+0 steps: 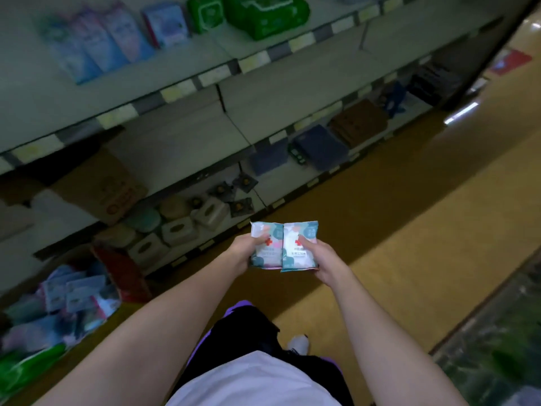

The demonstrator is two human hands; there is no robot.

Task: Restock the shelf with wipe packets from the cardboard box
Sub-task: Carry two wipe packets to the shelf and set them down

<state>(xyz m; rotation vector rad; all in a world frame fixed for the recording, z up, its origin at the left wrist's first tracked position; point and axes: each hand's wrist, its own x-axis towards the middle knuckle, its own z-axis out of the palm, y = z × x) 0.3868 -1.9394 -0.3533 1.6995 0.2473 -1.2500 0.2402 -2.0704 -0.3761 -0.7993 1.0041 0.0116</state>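
Left hand [244, 252] and right hand [320, 263] each pinch a packet [298, 247] side by side — long axes pointing away, shelf [187, 142] ahead-left, nearer the left.

Yellow floor [409, 230] runs along the right, glossy under a strip of reflected light; a red mat [510, 62] lies far up it; white tissue boxes [178, 230] crowd a low level beside round pastel tubs [143, 219]; dark flat packs [320, 148] and a brown one [360, 124] sit further along; a white shoe [298, 344] shows below.
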